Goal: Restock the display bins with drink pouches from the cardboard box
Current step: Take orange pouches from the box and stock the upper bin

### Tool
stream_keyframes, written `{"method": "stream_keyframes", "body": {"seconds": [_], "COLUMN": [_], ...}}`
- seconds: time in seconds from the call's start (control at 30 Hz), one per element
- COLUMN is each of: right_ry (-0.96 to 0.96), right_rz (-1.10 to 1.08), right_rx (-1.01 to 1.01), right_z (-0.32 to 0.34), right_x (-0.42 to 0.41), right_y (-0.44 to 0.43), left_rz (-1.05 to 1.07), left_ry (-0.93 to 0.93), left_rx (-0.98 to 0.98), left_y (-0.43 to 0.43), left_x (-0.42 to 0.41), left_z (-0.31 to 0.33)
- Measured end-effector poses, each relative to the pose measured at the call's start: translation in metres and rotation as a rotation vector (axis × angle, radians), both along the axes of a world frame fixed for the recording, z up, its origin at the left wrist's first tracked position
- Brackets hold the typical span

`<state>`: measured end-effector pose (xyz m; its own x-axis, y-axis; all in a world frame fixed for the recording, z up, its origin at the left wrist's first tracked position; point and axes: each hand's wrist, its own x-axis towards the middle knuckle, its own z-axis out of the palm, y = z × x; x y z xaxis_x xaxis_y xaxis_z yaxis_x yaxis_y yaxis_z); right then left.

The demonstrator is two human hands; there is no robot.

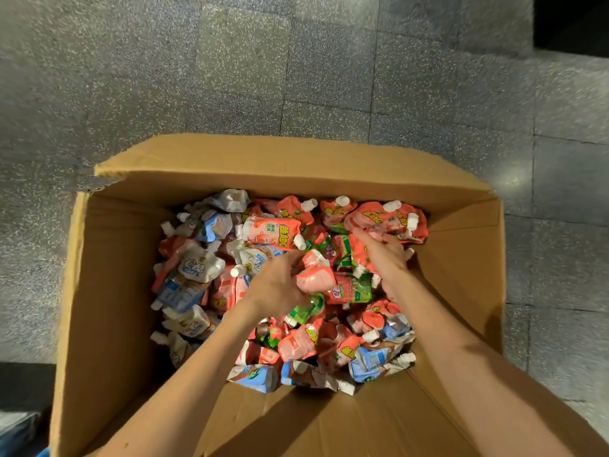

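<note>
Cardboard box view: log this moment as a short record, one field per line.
container: open cardboard box on a speckled tile floor
contents: loose heap of drink pouches, mostly red, some blue-white and green, white caps
left hand: in the heap, grip closed on a red pouch
right hand: reaching into red pouches at the far right; whether its grip is closed cannot be told
display bins: not in view
progress: pouches being gathered, none out of the box

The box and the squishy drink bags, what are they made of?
The box looks like plain brown cardboard: matte, creased, with a torn edge. The drink pouches seem to be thin glossy plastic or foil film: they shine, crumple and carry white screw caps.
</note>
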<state>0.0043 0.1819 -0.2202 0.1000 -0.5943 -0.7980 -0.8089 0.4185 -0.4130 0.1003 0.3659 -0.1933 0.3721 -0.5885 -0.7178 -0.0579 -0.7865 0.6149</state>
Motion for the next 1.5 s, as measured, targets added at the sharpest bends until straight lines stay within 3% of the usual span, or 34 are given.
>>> {"method": "stream_keyframes", "body": {"seconds": [0.1,0.17,0.53,0.63,0.83,1.0,1.2,1.5], "right_ry": [0.051,0.095,0.016,-0.038,-0.018,-0.019,-0.138,-0.378], "right_rz": [-0.121,-0.133,-0.369,-0.398,-0.343,-0.254,-0.085,0.181], "right_rx": [0.029,0.017,0.005,-0.009,-0.102,-0.023,0.244,0.299], "right_z": [-0.017,-0.034,-0.043,-0.050,-0.054,-0.046,-0.022,0.069], "right_x": [0.030,0.035,0.030,0.028,0.021,-0.008,-0.039,-0.043], "right_y": [0.000,-0.004,-0.008,-0.010,-0.012,-0.003,0.010,0.038], "left_rz": [-0.129,-0.188,-0.648,-0.760,-0.750,-0.655,-0.368,0.478], "left_ry": [-0.301,-0.387,-0.415,-0.507,-0.685,-0.737,-0.518,0.313], "left_rx": [0.031,0.028,0.318,0.423,0.445,0.355,0.167,-0.204], "left_y": [0.006,0.007,-0.023,-0.024,-0.012,0.001,0.014,0.063], "left_x": [0.012,0.023,0.048,0.035,0.001,-0.006,-0.002,-0.057], "left_z": [0.005,0.007,0.008,0.001,-0.005,-0.004,0.014,0.092]}}
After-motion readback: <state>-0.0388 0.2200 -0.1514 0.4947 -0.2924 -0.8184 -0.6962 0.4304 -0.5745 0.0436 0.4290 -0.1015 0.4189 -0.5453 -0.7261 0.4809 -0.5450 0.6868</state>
